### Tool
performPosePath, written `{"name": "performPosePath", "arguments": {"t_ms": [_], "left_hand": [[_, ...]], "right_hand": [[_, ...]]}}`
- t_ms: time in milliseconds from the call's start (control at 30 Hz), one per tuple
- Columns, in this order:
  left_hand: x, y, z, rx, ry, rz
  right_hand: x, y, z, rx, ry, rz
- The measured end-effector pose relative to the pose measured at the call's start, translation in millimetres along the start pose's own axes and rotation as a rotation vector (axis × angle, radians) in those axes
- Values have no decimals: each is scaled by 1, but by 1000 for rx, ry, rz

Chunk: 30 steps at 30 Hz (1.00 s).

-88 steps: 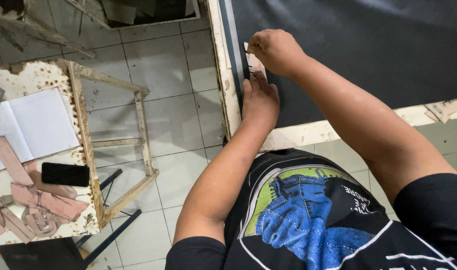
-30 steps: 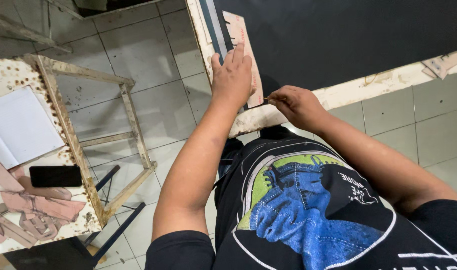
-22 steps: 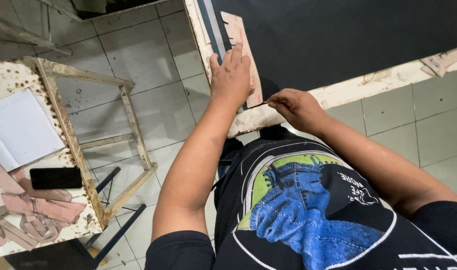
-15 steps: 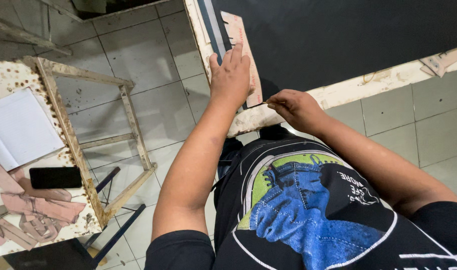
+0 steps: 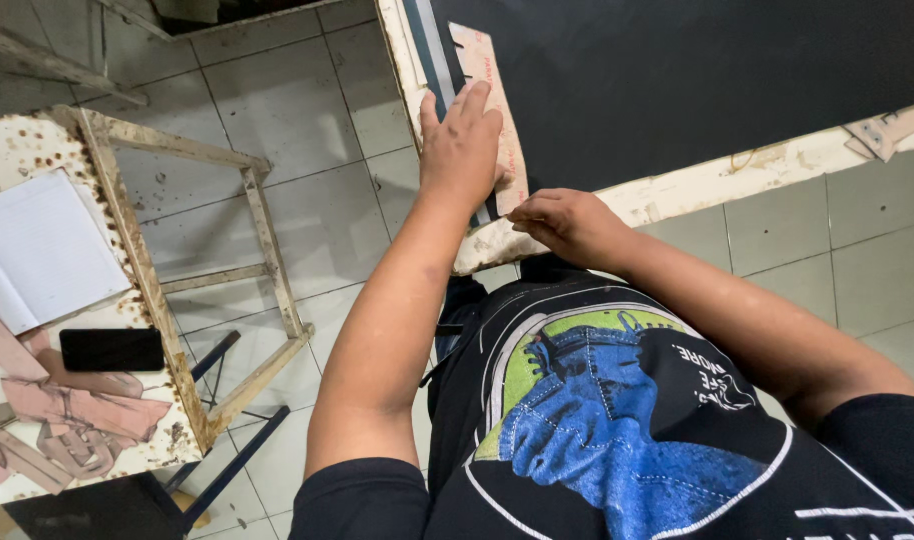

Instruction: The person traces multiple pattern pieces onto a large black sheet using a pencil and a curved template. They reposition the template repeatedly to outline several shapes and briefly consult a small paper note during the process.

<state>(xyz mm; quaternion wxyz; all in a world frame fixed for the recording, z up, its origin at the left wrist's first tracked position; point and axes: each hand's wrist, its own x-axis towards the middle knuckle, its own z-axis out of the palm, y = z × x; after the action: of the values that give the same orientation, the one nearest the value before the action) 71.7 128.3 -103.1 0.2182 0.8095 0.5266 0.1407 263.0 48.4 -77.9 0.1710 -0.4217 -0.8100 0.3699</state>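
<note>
Off to the left stands a worn, rust-spotted side bench (image 5: 127, 200) with a bare wooden frame. An open white notebook (image 5: 42, 250) lies on it, and just below that a black phone (image 5: 112, 350) lies face up. Pinkish brown cut pieces (image 5: 67, 410) are piled at its near end. Pale grey floor tiles (image 5: 307, 120) spread underneath, and dark metal legs (image 5: 232, 465) angle across them.

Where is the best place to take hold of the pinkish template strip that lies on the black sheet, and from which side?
Probably the far end of the pinkish template strip, from the black sheet side. That end lies bare, while the left hand presses its middle and a metal ruler lies close along its other edge.
</note>
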Motion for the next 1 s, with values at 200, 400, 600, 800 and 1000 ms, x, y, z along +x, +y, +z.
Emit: {"name": "performPosePath", "arguments": {"t_ms": [200,400,600,800,1000], "left_hand": [[2,-2,-1,-11,87,56],[4,-5,0,-29,153,61],[8,-5,-1,-56,84,26],[-3,-3,16,-78,261,86],[-44,38,68,-711,197,-564]], "right_hand": [[5,-6,-3,-40,15,-2],[34,0,-6,-233,134,-26],[61,14,-19,-250,258,-75],[29,27,-24,-121,411,101],[-11,46,-21,581,140,705]]}}
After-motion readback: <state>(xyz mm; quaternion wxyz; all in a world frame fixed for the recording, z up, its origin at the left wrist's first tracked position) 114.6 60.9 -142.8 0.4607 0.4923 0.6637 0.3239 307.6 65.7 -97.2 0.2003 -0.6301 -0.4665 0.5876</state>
